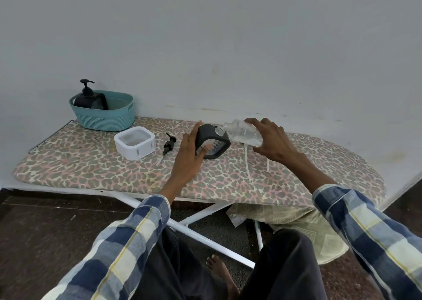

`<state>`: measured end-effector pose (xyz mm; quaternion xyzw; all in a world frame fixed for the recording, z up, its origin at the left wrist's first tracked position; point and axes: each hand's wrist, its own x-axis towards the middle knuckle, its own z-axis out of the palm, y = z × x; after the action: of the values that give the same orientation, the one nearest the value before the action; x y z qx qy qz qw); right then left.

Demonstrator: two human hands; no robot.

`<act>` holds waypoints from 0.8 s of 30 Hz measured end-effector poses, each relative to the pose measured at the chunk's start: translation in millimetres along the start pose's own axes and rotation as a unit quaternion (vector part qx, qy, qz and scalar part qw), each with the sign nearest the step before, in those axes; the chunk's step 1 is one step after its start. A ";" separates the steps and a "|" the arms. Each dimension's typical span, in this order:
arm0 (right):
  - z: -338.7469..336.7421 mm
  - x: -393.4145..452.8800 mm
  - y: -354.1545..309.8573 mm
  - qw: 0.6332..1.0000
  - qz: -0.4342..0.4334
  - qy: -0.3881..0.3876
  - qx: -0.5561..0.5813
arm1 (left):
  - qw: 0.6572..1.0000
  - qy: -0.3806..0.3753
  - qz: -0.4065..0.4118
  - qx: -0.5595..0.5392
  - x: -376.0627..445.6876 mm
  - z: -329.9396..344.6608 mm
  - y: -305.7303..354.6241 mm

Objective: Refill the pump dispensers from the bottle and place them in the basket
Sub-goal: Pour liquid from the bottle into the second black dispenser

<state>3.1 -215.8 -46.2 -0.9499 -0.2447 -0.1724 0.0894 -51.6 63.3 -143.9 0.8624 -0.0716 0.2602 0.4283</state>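
Basket (107,117) wall hides lower body of black dispenser (90,100). Left hand (190,155) covers part of the tilted dispenser (213,141). Fill level unreadable.

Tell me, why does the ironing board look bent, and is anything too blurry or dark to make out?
Head view: the wide-angle lens bows the ironing board and wall edge; light is soft and even, shadows faint. The clear bottle in the right hand is slightly smeared; the black dispenser at the left hand stays readable.
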 end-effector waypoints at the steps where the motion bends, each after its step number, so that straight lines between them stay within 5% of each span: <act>1: -0.7 0.2 -0.5 1.000 0.000 0.000 -0.003 | 1.000 0.001 0.000 0.000 -0.2 -0.3 0.5; 24: -12.0 2.3 -2.0 0.999 0.003 -0.010 -0.031 | 1.000 -0.002 -0.009 -0.004 -1.2 -1.8 3.6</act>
<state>0.6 -216.1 -34.1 -0.9547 -0.2369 -0.1703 0.0582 -54.5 62.3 -141.1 0.8618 -0.0658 0.2543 0.4339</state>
